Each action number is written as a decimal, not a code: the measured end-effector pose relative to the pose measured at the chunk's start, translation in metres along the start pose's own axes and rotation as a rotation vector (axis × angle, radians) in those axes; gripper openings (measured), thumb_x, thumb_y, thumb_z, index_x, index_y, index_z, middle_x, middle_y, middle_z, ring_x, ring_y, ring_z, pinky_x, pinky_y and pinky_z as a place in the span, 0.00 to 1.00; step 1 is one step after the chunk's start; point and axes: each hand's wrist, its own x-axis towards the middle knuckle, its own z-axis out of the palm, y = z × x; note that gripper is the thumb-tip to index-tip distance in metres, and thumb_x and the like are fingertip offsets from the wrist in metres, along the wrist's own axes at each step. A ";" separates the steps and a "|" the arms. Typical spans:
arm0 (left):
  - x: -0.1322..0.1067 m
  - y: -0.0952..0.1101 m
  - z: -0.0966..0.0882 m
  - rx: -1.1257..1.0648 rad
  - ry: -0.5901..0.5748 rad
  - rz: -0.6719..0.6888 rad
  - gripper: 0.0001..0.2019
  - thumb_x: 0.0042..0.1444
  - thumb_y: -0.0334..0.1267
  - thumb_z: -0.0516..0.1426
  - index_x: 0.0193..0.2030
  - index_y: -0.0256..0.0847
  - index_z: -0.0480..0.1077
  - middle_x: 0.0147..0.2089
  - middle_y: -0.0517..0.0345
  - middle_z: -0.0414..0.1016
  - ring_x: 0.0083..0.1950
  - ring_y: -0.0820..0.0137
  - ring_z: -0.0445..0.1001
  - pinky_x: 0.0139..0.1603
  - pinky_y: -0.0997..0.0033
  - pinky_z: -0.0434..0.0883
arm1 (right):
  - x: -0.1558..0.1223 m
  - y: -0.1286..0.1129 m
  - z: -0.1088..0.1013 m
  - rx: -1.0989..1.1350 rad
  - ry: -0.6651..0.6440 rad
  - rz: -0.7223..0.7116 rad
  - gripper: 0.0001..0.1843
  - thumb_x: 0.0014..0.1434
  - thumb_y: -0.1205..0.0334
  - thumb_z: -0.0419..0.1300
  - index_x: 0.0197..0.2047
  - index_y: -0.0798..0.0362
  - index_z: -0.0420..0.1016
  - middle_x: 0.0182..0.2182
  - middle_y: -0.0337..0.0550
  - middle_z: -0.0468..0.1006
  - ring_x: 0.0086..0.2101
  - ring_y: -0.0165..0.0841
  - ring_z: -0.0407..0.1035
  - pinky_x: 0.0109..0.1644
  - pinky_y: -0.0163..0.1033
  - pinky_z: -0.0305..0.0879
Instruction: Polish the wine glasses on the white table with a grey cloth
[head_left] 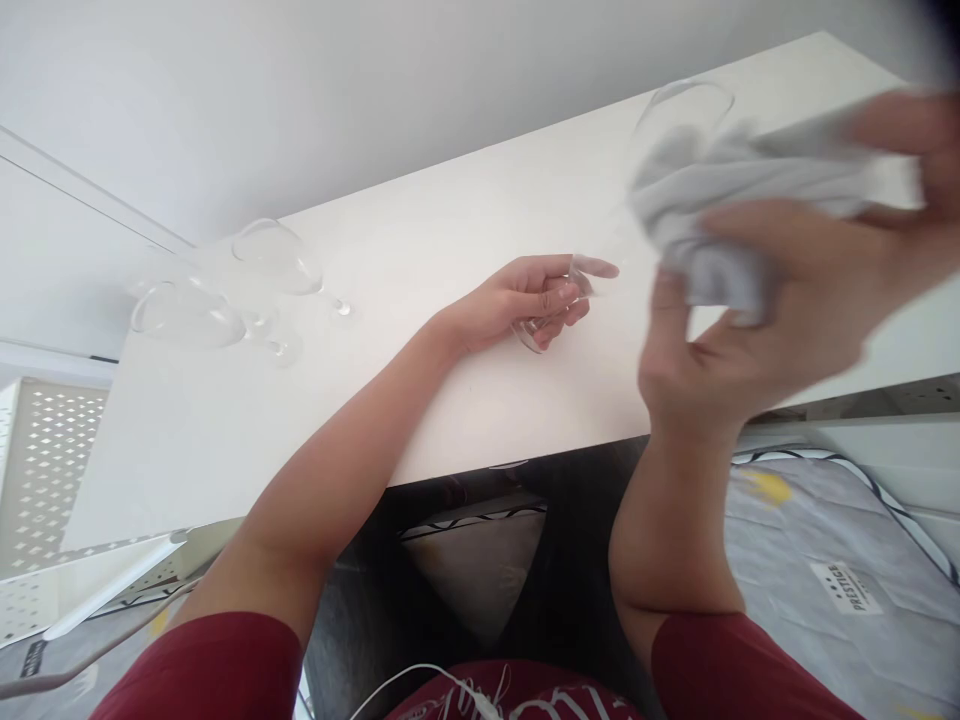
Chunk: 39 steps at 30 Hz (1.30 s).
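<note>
My left hand rests low over the white tabletop, its fingers closed around the stem of a clear wine glass. The glass's round foot shows beneath the palm. A clear rim curves behind the cloth at the upper right; whether it belongs to the held glass I cannot tell. My right hand, raised and smeared by motion, grips a crumpled light grey cloth. The cloth overlaps the area just below that rim and hides part of it.
At least two more clear wine glasses, a nearer one and a farther one, stand on the left of the white table. A perforated white panel is at far left. A grey quilted mattress lies below right.
</note>
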 end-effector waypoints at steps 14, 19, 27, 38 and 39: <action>-0.005 0.003 0.005 -0.096 -0.036 0.011 0.21 0.65 0.56 0.64 0.51 0.39 0.76 0.28 0.63 0.67 0.20 0.80 0.61 0.21 0.76 0.60 | -0.005 0.002 0.018 -0.177 0.311 -0.045 0.22 0.68 0.56 0.65 0.64 0.44 0.79 0.52 0.46 0.82 0.49 0.47 0.77 0.53 0.54 0.74; -0.003 -0.004 -0.001 -0.160 0.052 0.104 0.17 0.70 0.51 0.57 0.37 0.38 0.73 0.28 0.59 0.70 0.26 0.75 0.72 0.30 0.75 0.70 | -0.009 -0.010 0.021 -0.112 -0.004 -0.061 0.19 0.63 0.60 0.67 0.57 0.44 0.82 0.42 0.44 0.82 0.38 0.40 0.75 0.39 0.47 0.75; 0.003 -0.011 -0.006 -0.235 -0.171 0.030 0.39 0.62 0.76 0.47 0.41 0.39 0.77 0.29 0.55 0.69 0.17 0.75 0.58 0.25 0.62 0.75 | -0.006 -0.002 0.024 -0.029 0.169 -0.113 0.22 0.57 0.60 0.65 0.56 0.43 0.77 0.45 0.47 0.79 0.45 0.48 0.75 0.45 0.54 0.74; 0.003 -0.010 -0.003 -0.228 -0.118 -0.079 0.33 0.68 0.69 0.46 0.46 0.40 0.76 0.31 0.53 0.75 0.26 0.69 0.74 0.38 0.60 0.79 | -0.007 -0.010 0.020 -0.017 0.094 -0.074 0.13 0.59 0.62 0.64 0.48 0.43 0.76 0.39 0.42 0.79 0.40 0.44 0.74 0.42 0.50 0.72; 0.004 -0.010 -0.003 -0.263 -0.104 -0.053 0.32 0.68 0.68 0.48 0.48 0.40 0.76 0.35 0.52 0.77 0.31 0.67 0.77 0.41 0.61 0.80 | -0.008 -0.010 0.021 -0.015 0.014 -0.117 0.12 0.58 0.62 0.66 0.46 0.43 0.76 0.38 0.41 0.79 0.38 0.42 0.74 0.39 0.48 0.71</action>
